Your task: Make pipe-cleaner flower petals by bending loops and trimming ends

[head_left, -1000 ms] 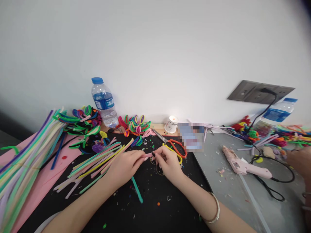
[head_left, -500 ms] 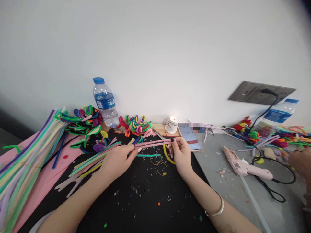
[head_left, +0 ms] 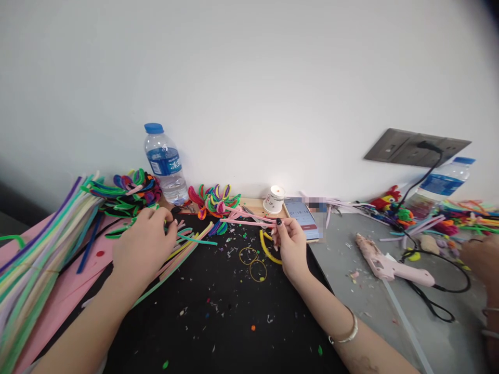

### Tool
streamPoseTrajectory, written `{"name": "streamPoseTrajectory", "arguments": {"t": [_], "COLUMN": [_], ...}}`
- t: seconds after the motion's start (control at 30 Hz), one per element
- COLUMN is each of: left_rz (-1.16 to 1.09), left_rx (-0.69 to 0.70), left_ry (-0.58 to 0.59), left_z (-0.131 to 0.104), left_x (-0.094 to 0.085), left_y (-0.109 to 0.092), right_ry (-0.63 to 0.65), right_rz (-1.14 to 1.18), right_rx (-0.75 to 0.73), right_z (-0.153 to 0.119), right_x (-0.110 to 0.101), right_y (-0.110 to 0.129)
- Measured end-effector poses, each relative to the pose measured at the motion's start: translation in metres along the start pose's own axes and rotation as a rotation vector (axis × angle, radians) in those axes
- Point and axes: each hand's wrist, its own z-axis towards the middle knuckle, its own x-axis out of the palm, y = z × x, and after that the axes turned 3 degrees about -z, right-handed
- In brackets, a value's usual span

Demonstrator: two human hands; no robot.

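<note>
Pink pipe cleaners (head_left: 245,223) stretch leftward from my right hand (head_left: 290,244), whose thumb and fingers pinch them at one end. Their other end is free in the air above the black mat (head_left: 226,311). On the left, my left hand (head_left: 144,244) hangs with bent fingers over a loose bunch of pastel pipe cleaners (head_left: 187,254). Its fingertips are partly hidden, so I cannot tell whether it grips anything. Just beyond it lie looped green and multicoloured pipe-cleaner shapes (head_left: 134,189). A yellow pipe cleaner (head_left: 267,249) curves beside my right hand.
A water bottle (head_left: 166,166), a paper cup (head_left: 273,200) and a phone (head_left: 300,218) stand or lie along the wall. Rubber bands (head_left: 257,271) rest on the mat. At right are a pink glue gun (head_left: 390,267) with its cord and another person's hand (head_left: 481,259).
My left hand has let go of the pink pipe cleaners and moved left over the pastel bunch, some of which has shifted. My right hand still holds the pink ones in nearly the same place.
</note>
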Motion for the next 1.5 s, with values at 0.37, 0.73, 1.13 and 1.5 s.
{"name": "streamPoseTrajectory", "arguments": {"t": [0.37,0.73,1.13,1.5], "left_rz": [-0.847,-1.166,-1.243,-1.2], "left_rx": [0.351,0.081,0.062,0.073], "left_ry": [0.602,1.107,1.082,1.158], "left_z": [-0.005,-0.037,-0.042,-0.043], "left_x": [-0.016,0.01,0.015,0.016], "left_y": [-0.041,-0.067,-0.068,-0.066], "right_ry": [0.557,0.705,0.667,0.751], "right_rz": [-0.148,-0.168,-0.197,-0.746], "right_rx": [0.059,0.063,0.121,-0.393], "right_z": [-0.019,-0.033,-0.03,-0.027], "right_x": [0.011,0.019,0.017,0.011], "right_y": [0.008,0.007,-0.001,0.008]}}
